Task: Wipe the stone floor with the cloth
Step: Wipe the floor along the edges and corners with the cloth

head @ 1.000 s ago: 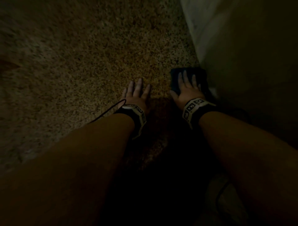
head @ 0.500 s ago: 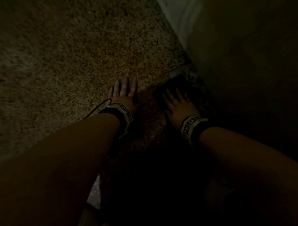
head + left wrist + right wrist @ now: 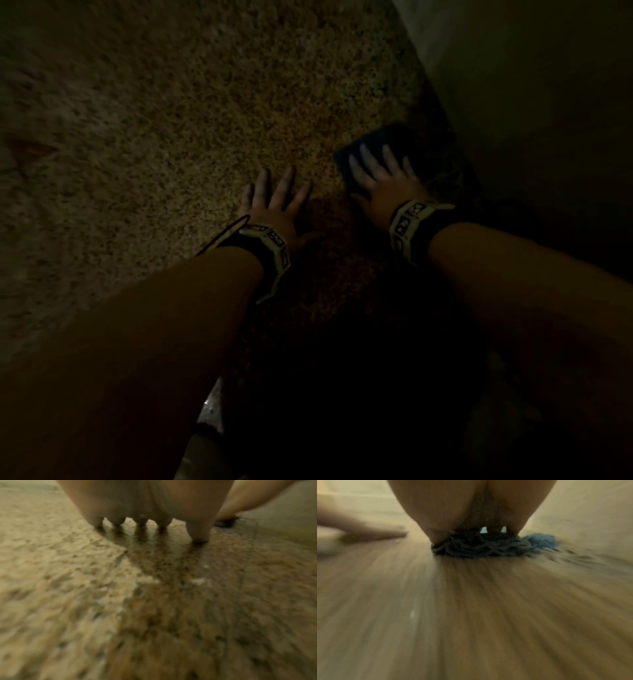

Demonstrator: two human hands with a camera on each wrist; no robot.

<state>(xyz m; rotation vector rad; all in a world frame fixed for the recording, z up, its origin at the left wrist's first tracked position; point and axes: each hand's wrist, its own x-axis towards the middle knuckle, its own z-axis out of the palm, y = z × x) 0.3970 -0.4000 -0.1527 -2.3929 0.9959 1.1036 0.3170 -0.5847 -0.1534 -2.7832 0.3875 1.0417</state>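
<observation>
While the left hand (image 3: 270, 205) lies flat, fingers spread, on the speckled stone floor (image 3: 171, 120), the right hand (image 3: 387, 181) presses straight fingers onto the dark blue cloth (image 3: 373, 140).

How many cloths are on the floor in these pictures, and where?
1. The dark blue cloth lies on the speckled stone floor under the flat right hand, close to the pale wall. The left hand rests on bare floor. Deep shadows may hide more.
</observation>
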